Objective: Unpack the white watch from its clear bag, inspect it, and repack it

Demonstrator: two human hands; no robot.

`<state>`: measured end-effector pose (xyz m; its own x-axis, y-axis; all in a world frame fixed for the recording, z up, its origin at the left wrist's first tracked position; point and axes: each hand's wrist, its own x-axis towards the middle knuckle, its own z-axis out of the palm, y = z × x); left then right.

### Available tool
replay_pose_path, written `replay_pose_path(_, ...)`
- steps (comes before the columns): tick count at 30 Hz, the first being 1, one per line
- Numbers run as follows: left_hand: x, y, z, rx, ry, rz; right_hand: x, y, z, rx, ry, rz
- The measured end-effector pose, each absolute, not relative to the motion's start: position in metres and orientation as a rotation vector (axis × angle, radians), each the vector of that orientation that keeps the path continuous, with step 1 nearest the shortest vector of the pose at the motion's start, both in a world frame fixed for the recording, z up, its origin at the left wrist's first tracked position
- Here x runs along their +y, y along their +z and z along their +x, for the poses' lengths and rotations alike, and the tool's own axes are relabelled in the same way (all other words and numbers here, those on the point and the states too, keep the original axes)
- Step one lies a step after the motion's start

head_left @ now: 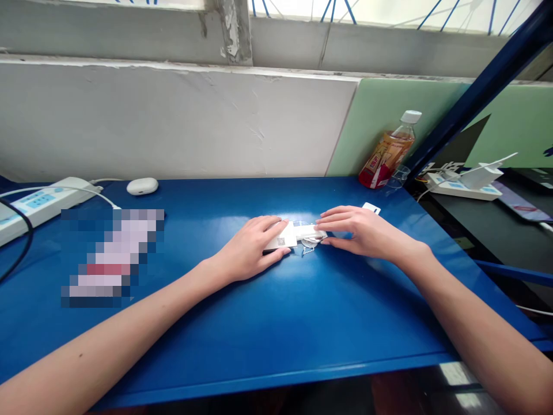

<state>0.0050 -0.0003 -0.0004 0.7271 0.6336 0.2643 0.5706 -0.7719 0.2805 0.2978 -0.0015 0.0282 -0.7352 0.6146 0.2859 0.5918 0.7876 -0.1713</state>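
Both my hands rest on a blue table (276,323) near its middle. My left hand (250,248) is curled round a small white card with a printed code (284,237), holding it against the tabletop. My right hand (360,230) lies with fingers together, pinching a small white piece (309,231) that meets the card. A thin clear or metal bit with a short chain (309,246) lies just below where the two meet. A small white tag (371,208) sits behind my right hand.
A white earbud case (142,185) and a power strip (37,206) with cables lie at the back left, beside a blurred-out patch. A bottle of amber drink (389,151) stands at the back right. Another power strip with a charger (464,183) is on a dark surface beyond a blue post.
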Motion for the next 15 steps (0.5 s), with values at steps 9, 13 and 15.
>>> replay_pose_path(9, 0.002, -0.005, 0.003, 0.940, 0.577, 2.777, -0.006, 0.010, 0.279, -2.510, 0.063, -0.839)
replay_pose_path(13, 0.002, -0.006, 0.002, 0.913, 0.584, 2.803, -0.008, 0.005, 0.273, -2.471, 0.045, -0.841)
replay_pose_path(15, 0.001, -0.006, 0.002, 0.899, 0.591, 2.802, -0.008, 0.005, 0.273, -2.464, 0.040, -0.846)
